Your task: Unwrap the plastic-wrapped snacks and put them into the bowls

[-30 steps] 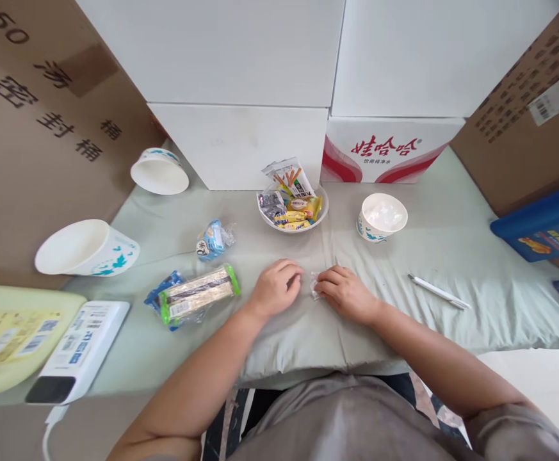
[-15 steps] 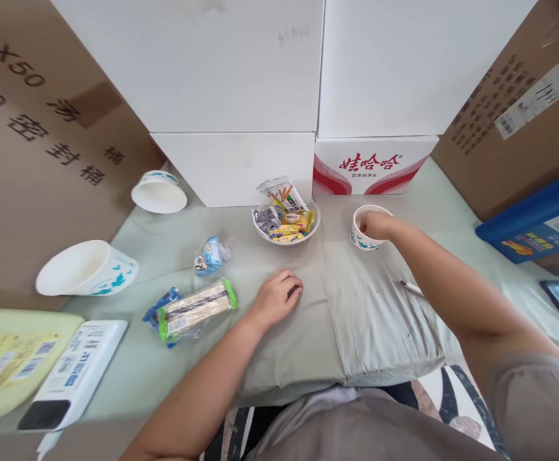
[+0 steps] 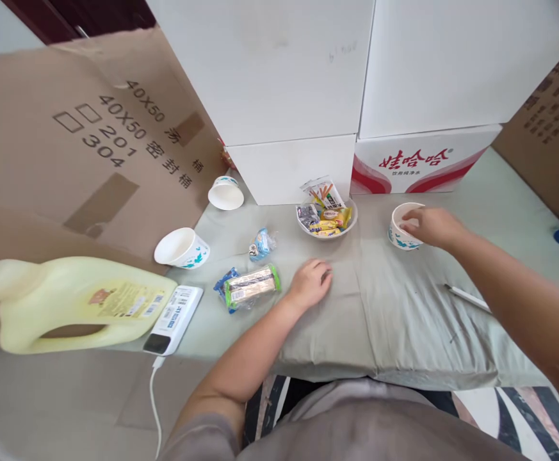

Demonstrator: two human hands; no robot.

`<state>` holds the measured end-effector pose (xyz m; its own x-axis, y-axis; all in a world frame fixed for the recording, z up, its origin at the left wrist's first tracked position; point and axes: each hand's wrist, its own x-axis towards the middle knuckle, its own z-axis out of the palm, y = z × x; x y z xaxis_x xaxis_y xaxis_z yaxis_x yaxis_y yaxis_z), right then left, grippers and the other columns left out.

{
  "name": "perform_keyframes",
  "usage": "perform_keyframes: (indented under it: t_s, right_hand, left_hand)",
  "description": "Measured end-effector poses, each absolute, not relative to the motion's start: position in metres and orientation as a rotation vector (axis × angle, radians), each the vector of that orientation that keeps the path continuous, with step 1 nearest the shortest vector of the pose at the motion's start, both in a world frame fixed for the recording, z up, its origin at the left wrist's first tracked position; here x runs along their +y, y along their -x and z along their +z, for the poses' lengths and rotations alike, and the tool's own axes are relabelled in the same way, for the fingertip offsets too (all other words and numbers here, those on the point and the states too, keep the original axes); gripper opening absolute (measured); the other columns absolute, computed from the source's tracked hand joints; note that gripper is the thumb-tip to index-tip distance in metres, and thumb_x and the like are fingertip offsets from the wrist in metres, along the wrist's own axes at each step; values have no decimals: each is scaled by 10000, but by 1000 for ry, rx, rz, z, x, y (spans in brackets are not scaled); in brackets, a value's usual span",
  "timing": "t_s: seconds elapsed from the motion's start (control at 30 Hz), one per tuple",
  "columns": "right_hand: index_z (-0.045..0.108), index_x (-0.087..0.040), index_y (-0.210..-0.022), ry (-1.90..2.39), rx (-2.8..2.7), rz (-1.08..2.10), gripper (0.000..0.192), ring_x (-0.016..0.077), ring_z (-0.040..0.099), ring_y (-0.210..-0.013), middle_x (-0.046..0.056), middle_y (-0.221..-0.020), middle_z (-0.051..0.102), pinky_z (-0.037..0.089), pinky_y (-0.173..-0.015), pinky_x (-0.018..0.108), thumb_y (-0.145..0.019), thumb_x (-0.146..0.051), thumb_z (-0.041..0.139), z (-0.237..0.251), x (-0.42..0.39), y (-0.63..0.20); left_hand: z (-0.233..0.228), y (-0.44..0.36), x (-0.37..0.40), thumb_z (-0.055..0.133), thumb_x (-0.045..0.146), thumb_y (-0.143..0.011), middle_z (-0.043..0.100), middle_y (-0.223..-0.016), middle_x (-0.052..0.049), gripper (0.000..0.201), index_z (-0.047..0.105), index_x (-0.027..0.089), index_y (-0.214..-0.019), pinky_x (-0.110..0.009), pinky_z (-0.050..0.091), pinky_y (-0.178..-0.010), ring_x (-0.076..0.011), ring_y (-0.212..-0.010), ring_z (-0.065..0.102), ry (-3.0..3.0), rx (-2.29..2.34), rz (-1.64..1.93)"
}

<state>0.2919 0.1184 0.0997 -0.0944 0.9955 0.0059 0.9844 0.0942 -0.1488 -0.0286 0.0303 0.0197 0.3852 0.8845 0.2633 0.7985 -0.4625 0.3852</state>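
Right hand [image 3: 430, 225] stretched out to the paper cup [image 3: 403, 228] toward the right of the cloth-covered desk [image 3: 404, 301], fingertips over its rim, near wall touched; whether anything is pinched between the fingers cannot be told. Cup upright, white with blue marks, just right of the snack bowl [image 3: 326, 221]. Left hand [image 3: 310, 283] resting knuckles-up near the desk's front edge, fingers curled loosely under, nothing visibly held.

Bowl set close to the back edge, against the white boxes [image 3: 298, 96], filled with small wrapped snacks (yellow, dark, and one tall packet [image 3: 322, 191] leaning on the box behind). Left of the resting hand, a long bar in clear wrap with green ends [image 3: 251, 286], lying on top of a blue packet [image 3: 223, 285]. Beyond it, a small blue-and-white sweet [image 3: 260, 242] lying alone. Two more paper cups on their sides toward the left edge: one [image 3: 181, 248] with mouth open to the camera, the other [image 3: 225, 193] up by the back left corner beside the brown carton [image 3: 82, 147]. Pen [image 3: 466, 297] lying near the right forearm, partly hidden by it. Past the left edge, a pale yellow jug [image 3: 72, 304] and a white power bank [image 3: 173, 311] with a cable trailing down. Red-and-white carton [image 3: 418, 161] behind the held cup.
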Motion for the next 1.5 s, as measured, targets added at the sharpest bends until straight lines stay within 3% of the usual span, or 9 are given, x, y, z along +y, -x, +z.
perform_keyframes:
  t_s: [0.13,0.2,0.33,0.47,0.7,0.9,1.23,1.43,1.5]
  right_hand:
    - [690,-255,-1033,1899,-2087,152,324,274,620,-1008,75,-1147,679,497,-797,409,-882,-449,481,91,51,-309]
    - [683,-265,-1001,1812,-2075,193,320,280,609,-1024,78,-1119,682,505,-800,420,-882,-475,473,76,19,-322]
    - [681,-276,-974,1851,-2010,133,293,326,592,-1059,103,-1107,684,505,-834,478,-858,-479,505,33,-24,-348]
    - [683,-247,-1061,1925,-2023,0,323,341,604,-996,132,-1063,680,486,-882,523,-873,-400,468,1,-51,-362]
    - [676,-214,-1093,1908,-1986,-30,323,273,602,-933,112,-984,672,524,-833,428,-937,-232,394,0,-65,-343]
    - [616,-234,-1166,1537,-2033,237,347,210,628,-958,83,-1023,644,542,-804,355,-939,-127,376,24,-65,-288]
    - [610,-235,-1240,1486,-2460,151,465,192,607,-862,94,-1067,619,504,-698,286,-860,-36,430,44,-38,-181]
    - [644,-237,-1222,2004,-2207,137,406,192,624,-868,100,-1141,604,498,-699,289,-909,-118,415,31,-34,-252]
    - [676,-215,-1171,2149,-2077,61,351,224,617,-865,114,-1068,623,508,-734,339,-927,-179,426,25,-37,-278]
  left_hand:
    - [47,65,48,602,261,-840,535,-1268,-211,268,645,150,-1081,-639,378,-963,-429,-1212,444,-2321,2002,690]
    - [58,85,63,651,320,-805,456,-1368,-226,341,633,179,-1114,-651,387,-923,-463,-1226,414,-2168,2333,432]
    - [72,108,87,613,269,-806,523,-1237,-246,383,605,160,-1173,-516,467,-829,-420,-1106,531,-1933,2456,-5]
    - [80,104,82,574,218,-807,607,-1102,-176,353,613,194,-1157,-461,491,-802,-339,-953,625,-1993,2334,155]
    - [51,37,41,638,373,-828,687,-1135,-85,321,669,208,-1102,-324,541,-799,-226,-972,663,-1953,865,481]
    - [20,12,35,667,390,-826,689,-1095,-82,325,684,211,-1096,-396,497,-932,-231,-1035,617,-2208,1047,679]
    - [9,23,36,693,311,-795,706,-937,-43,463,522,197,-1209,-254,500,-668,-148,-770,656,-1898,1076,727]
    - [21,20,30,634,214,-819,649,-884,-46,26,637,190,-810,-307,505,-774,-176,-863,614,-2199,1122,967]
    - [26,16,23,640,250,-837,627,-866,-46,85,651,189,-779,-310,510,-777,-175,-844,604,-2289,1076,986]
